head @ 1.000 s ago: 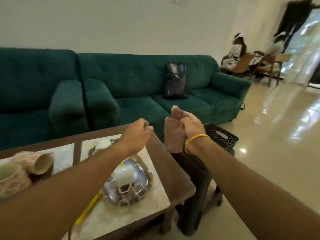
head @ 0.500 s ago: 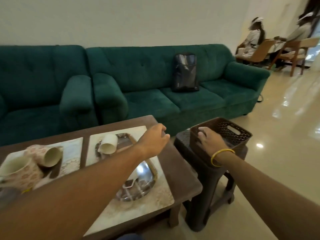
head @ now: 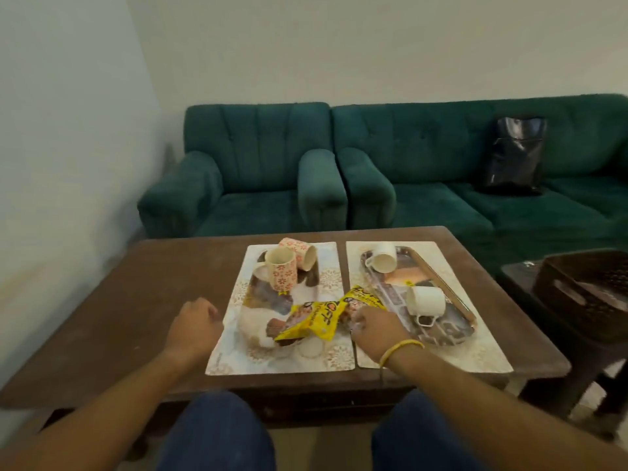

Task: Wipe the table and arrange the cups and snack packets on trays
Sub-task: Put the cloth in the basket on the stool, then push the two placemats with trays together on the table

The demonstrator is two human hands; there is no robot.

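Watcher: Since half a second ago the right hand (head: pixel 377 326) has left the brown basket (head: pixel 584 294) and come over the table (head: pixel 163 300). Its fingers now curl round the right end of a yellow snack packet (head: pixel 309 321).

Asker: And the left hand (head: pixel 195 324)?

Watcher: It was over the steel tray's edge then. Now it hovers above bare wood just left of the left placemat (head: pixel 326 360), fingers curled in, nothing seen in them.

Asker: Where does the packet lie?

Watcher: Across the near end of the patterned tray (head: pixel 253 294), reaching toward the gap between the mats. A second packet (head: pixel 365 297) meets it there and overlaps the steel tray (head: pixel 455 334), which sits on the right placemat (head: pixel 482 362).

Asker: Cups?

Watcher: A floral mug (head: pixel 280 271) stands tilted at the patterned tray's far end, with a second floral mug (head: pixel 300 254) on its side touching it. On the steel tray a white cup (head: pixel 382 260) lies on its side at the far end, and a second white cup (head: pixel 426 300) lies near the middle, handle toward the person.

Asker: The room?

Watcher: The view has swung left. A green armchair (head: pixel 255 171) and a green sofa (head: pixel 424 164) stand behind the dark wooden table against a pale wall, with a black bag (head: pixel 515 154) on the sofa seat. The basket sits on a dark stool (head: pixel 516 277) just right of the table.
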